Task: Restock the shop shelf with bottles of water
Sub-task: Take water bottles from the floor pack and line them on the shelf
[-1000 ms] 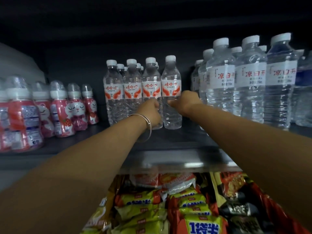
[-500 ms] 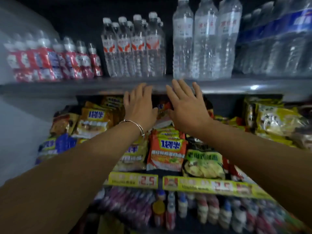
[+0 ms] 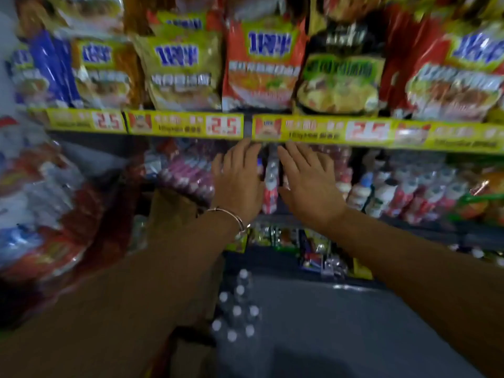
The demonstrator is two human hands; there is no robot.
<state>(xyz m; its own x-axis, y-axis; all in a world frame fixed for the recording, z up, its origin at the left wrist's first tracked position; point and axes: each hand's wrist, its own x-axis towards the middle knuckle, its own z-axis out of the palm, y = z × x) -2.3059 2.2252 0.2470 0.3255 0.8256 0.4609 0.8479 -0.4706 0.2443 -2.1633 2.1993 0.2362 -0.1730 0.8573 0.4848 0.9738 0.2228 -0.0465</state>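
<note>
Both hands hang in front of the shelving with fingers spread and hold nothing. My left hand [image 3: 238, 181], with a thin bracelet at the wrist, and my right hand [image 3: 306, 181] sit side by side just below a yellow price strip [image 3: 300, 130]. Far below them, on the grey floor [image 3: 341, 323], stands a cluster of several water bottles [image 3: 236, 313] with white caps, seen from above beside a brown cardboard box [image 3: 174, 211]. The water shelf is out of view. The picture is blurred.
A shelf of instant-noodle packs [image 3: 261, 64] fills the top. Small drink bottles [image 3: 395, 192] and pink packs [image 3: 188, 173] stand on the shelf behind my hands. Bagged goods [image 3: 41, 203] hang at the left. Lower down sits a shelf of small packets [image 3: 313, 249].
My view has swung down from the water shelf past the noodle shelf toward the floor. Both hands let go of the shelved bottles, opened, and dropped lower. The floor bottles came into sight.
</note>
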